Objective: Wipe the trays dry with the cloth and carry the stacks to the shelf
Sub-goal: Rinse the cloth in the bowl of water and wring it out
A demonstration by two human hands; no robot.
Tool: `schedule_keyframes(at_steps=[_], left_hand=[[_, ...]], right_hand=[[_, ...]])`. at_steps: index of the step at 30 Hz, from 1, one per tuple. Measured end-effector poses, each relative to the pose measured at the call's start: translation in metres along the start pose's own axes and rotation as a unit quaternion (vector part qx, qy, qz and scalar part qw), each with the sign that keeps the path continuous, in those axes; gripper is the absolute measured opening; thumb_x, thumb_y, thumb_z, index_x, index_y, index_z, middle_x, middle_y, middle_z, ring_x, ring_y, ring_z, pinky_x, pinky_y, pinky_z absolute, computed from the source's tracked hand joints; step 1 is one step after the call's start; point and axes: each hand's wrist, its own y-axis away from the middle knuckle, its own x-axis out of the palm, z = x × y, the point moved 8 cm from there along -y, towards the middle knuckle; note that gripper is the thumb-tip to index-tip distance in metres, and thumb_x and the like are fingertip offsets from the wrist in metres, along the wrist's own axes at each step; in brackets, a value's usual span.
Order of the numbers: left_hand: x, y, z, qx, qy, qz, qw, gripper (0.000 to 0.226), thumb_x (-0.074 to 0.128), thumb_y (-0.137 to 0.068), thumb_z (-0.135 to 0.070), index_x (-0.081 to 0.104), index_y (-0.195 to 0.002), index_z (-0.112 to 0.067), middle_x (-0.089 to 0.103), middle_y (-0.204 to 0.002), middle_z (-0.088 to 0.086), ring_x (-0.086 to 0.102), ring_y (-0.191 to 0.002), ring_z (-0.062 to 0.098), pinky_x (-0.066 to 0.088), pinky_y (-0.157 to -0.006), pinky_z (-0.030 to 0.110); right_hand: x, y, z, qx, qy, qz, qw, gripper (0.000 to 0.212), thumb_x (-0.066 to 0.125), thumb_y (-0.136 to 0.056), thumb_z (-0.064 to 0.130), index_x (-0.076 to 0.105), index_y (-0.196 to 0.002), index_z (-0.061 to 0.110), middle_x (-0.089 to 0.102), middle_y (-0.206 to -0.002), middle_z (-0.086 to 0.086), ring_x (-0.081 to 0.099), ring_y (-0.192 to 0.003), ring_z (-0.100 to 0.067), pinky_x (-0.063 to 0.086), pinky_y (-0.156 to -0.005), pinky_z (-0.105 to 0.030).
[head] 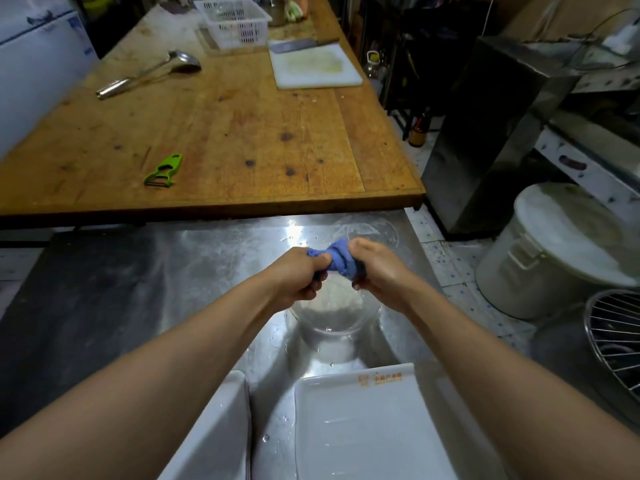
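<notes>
I hold the blue cloth [337, 259] bunched between both fists, my left hand [302, 277] gripping one end and my right hand [375, 271] the other, fingers curled tight round it. Right beneath the grip sits a clear glass bowl [334, 317] on the wet steel counter [207, 258]. Nearer to me, below my forearms, lie two white trays: one [367, 431] under my right arm, another [218, 431] under my left. Beyond the grip runs a wooden table [225, 133] with a green peeler [163, 170], a ladle [152, 73], a cutting board [315, 65] and a basket [235, 22]. Off to the right stands a lidded white bucket [557, 251].
</notes>
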Motion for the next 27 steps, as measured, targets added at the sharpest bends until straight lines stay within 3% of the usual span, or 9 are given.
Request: schedule_keyframes(at_steps=[3, 6, 10, 12, 15, 17, 21, 24, 27], left_hand=[[-0.006, 0.016, -0.027, 0.182, -0.259, -0.088, 0.945, 0.014, 0.051, -0.094, -0.017, 0.040, -0.086, -0.015, 0.046, -0.068, -0.001, 0.040, -0.059, 0.014, 0.029, -0.051, 0.027], [0.015, 0.039, -0.044, 0.337, -0.446, -0.085, 0.825, 0.021, 0.055, -0.090, -0.015, 0.036, -0.089, -0.022, 0.052, -0.077, -0.002, 0.047, -0.067, 0.020, 0.030, -0.052, 0.025], [0.037, 0.051, -0.044, 0.436, -0.576, -0.071, 0.688, 0.021, 0.061, -0.084, -0.012, 0.047, -0.100, -0.016, 0.055, -0.092, 0.005, 0.044, -0.071, 0.019, 0.023, -0.053, 0.024], [0.037, 0.049, -0.044, 0.444, -0.613, -0.085, 0.649, 0.023, 0.053, -0.088, -0.012, 0.049, -0.110, -0.014, 0.054, -0.097, 0.005, 0.048, -0.079, 0.022, 0.021, -0.052, 0.025], [0.037, 0.045, -0.041, 0.445, -0.649, -0.077, 0.613, 0.025, 0.045, -0.094, -0.017, 0.048, -0.118, -0.014, 0.055, -0.103, 0.005, 0.053, -0.087, 0.024, 0.025, -0.054, 0.029], [0.032, 0.042, -0.041, 0.431, -0.604, -0.065, 0.668, 0.021, 0.044, -0.097, -0.029, 0.046, -0.112, -0.015, 0.058, -0.100, 0.003, 0.056, -0.085, 0.024, 0.029, -0.058, 0.029], [0.013, 0.029, -0.044, 0.313, -0.394, -0.092, 0.859, 0.027, 0.045, -0.095, -0.042, 0.038, -0.091, -0.017, 0.056, -0.077, 0.000, 0.051, -0.065, 0.017, 0.033, -0.053, 0.029], [0.005, 0.016, -0.038, 0.212, -0.284, -0.121, 0.927, 0.033, 0.041, -0.096, -0.044, 0.043, -0.081, -0.016, 0.046, -0.065, -0.004, 0.042, -0.057, 0.011, 0.029, -0.050, 0.026], [0.008, 0.005, -0.026, 0.120, -0.159, -0.068, 0.978, 0.045, 0.036, -0.099, -0.041, 0.044, -0.065, -0.013, 0.035, -0.050, 0.001, 0.028, -0.043, 0.014, 0.022, -0.042, 0.021]], right_hand=[[0.003, 0.010, -0.022, 0.175, -0.191, 0.020, 0.966, 0.020, 0.046, -0.094, 0.024, 0.061, -0.098, 0.011, 0.058, -0.080, -0.010, 0.052, -0.059, -0.017, 0.044, -0.047, -0.023], [0.011, 0.022, -0.034, 0.286, -0.257, 0.066, 0.921, 0.059, 0.039, -0.090, 0.062, 0.059, -0.115, 0.012, 0.066, -0.086, -0.017, 0.064, -0.064, -0.023, 0.052, -0.050, -0.027], [0.027, 0.032, -0.040, 0.324, -0.186, 0.153, 0.915, 0.080, 0.037, -0.078, 0.080, 0.075, -0.079, 0.008, 0.068, -0.078, -0.014, 0.060, -0.062, -0.016, 0.052, -0.053, -0.022], [0.031, 0.033, -0.036, 0.310, -0.145, 0.168, 0.924, 0.072, 0.042, -0.080, 0.075, 0.071, -0.059, 0.012, 0.061, -0.065, -0.006, 0.046, -0.047, -0.007, 0.040, -0.043, -0.014], [0.024, 0.026, -0.029, 0.273, -0.062, 0.091, 0.956, 0.054, 0.046, -0.090, 0.053, 0.056, -0.056, 0.014, 0.050, -0.048, 0.001, 0.029, -0.033, -0.004, 0.023, -0.034, -0.013], [0.014, 0.016, -0.018, 0.187, -0.002, 0.013, 0.982, 0.040, 0.045, -0.093, 0.037, 0.047, -0.059, 0.014, 0.043, -0.048, -0.002, 0.024, -0.031, -0.007, 0.020, -0.035, -0.014], [0.006, 0.006, 0.005, 0.037, 0.029, -0.059, 0.997, 0.040, 0.042, -0.097, 0.041, 0.050, -0.068, 0.015, 0.040, -0.050, 0.000, 0.029, -0.039, -0.009, 0.021, -0.040, -0.021], [0.002, 0.004, 0.014, -0.034, 0.101, -0.103, 0.989, 0.045, 0.038, -0.098, 0.041, 0.060, -0.071, 0.013, 0.050, -0.049, 0.006, 0.042, -0.046, -0.006, 0.032, -0.047, -0.023], [-0.002, 0.005, 0.022, -0.119, 0.165, -0.135, 0.970, 0.047, 0.038, -0.100, 0.034, 0.056, -0.061, 0.015, 0.052, -0.058, 0.000, 0.046, -0.056, -0.010, 0.035, -0.056, -0.023]])
